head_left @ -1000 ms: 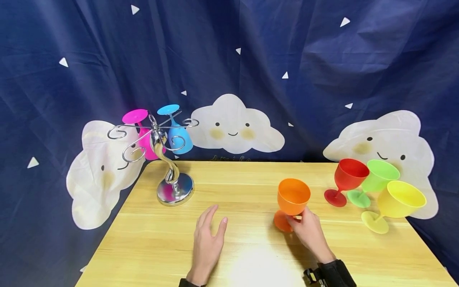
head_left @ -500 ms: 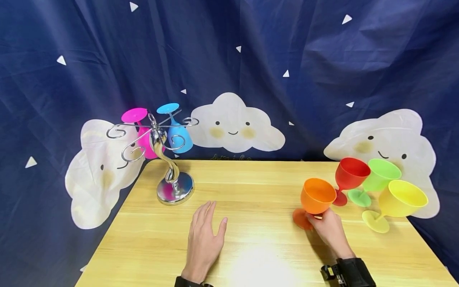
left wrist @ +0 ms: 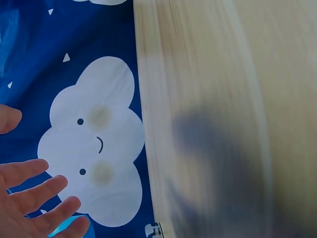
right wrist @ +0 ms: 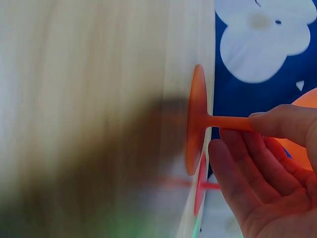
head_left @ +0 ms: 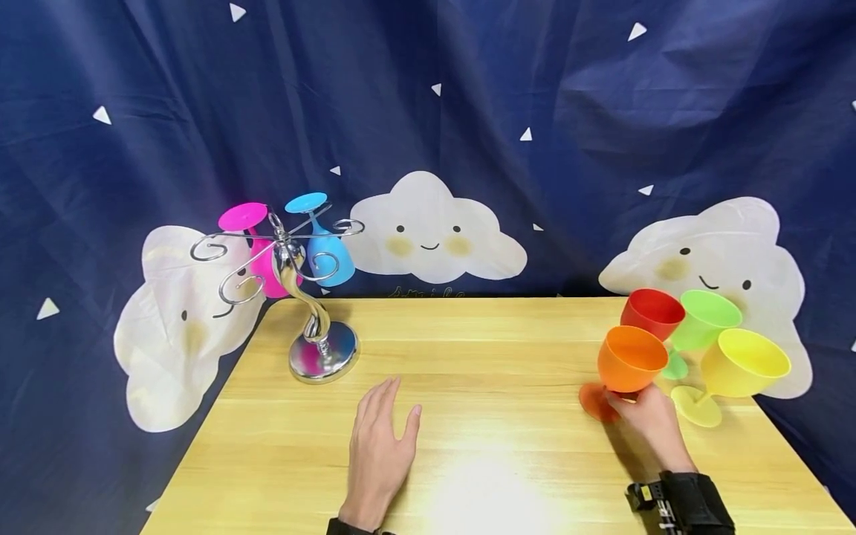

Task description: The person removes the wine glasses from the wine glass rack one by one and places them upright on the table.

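My right hand [head_left: 654, 422] grips an orange plastic goblet [head_left: 631, 360] by the stem, just under its bowl. The right wrist view has the thumb on the stem and the round orange foot [right wrist: 196, 124] close to the tabletop. In the head view the orange bowl overlaps the red goblet [head_left: 650, 306] behind it. A light green goblet [head_left: 710, 316] and a yellow goblet [head_left: 744, 362] stand upright to the right. My left hand [head_left: 383, 449] is low over the middle of the table, fingers straight, thumb apart, holding nothing.
A chrome goblet rack [head_left: 324, 352] with curled arms stands at the table's left. A pink goblet [head_left: 244, 216] and a blue goblet [head_left: 333, 258] hang upside down from it. Behind the wooden table [head_left: 461, 349] hangs a dark blue curtain [head_left: 374, 89] with clouds.
My right hand has carried the orange goblet to the right, from the table's right-centre to in front of the red goblet. My left hand has shifted only slightly.
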### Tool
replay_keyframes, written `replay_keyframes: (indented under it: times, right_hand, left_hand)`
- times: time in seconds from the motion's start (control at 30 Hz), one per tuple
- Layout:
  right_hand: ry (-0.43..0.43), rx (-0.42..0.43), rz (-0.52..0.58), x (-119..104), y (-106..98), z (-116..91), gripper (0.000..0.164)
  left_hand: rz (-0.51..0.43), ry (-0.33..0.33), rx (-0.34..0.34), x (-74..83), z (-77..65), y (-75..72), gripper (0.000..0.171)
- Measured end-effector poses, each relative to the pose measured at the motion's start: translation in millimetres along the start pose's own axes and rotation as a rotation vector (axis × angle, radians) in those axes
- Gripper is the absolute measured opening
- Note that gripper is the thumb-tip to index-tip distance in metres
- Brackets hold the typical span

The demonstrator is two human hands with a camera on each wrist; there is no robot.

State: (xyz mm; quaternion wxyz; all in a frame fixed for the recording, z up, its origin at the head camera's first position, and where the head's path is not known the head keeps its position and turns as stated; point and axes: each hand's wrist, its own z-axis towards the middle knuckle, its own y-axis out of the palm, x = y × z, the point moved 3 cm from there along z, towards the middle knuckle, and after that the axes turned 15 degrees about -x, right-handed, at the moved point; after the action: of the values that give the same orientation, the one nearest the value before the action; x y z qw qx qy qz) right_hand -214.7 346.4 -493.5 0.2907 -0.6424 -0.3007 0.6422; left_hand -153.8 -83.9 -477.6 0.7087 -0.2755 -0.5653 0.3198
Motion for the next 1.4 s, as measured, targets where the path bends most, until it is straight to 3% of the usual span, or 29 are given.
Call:
replay_keyframes:
  times: [0.33,0.6,0.9,1.4]
  right_hand:
    - [0.076,0.020,-0.014,24.3,-18.9,-0.1,0.030]
    - [0.137,0.032,-0.015,37.0,-29.7,-1.5,0.032]
    - [0.202,0.066,0.060,46.1,-32.2,-4.3,0.037]
    - [0.188,0.023,0.015,50.2,-34.4,-5.1,0.038]
  left_hand:
    - [0.000,-0.005,0.038,-0.6,-1.0,2.3,0.053]
    - [-0.025,-0.037,0.023,-0.5,-1.3,3.4,0.053]
    - [-0.037,-0.044,0.024,0.4,-2.9,8.6,0.050]
    - [-0.050,-0.053,0.019,-3.2,-1.4,5.1,0.048]
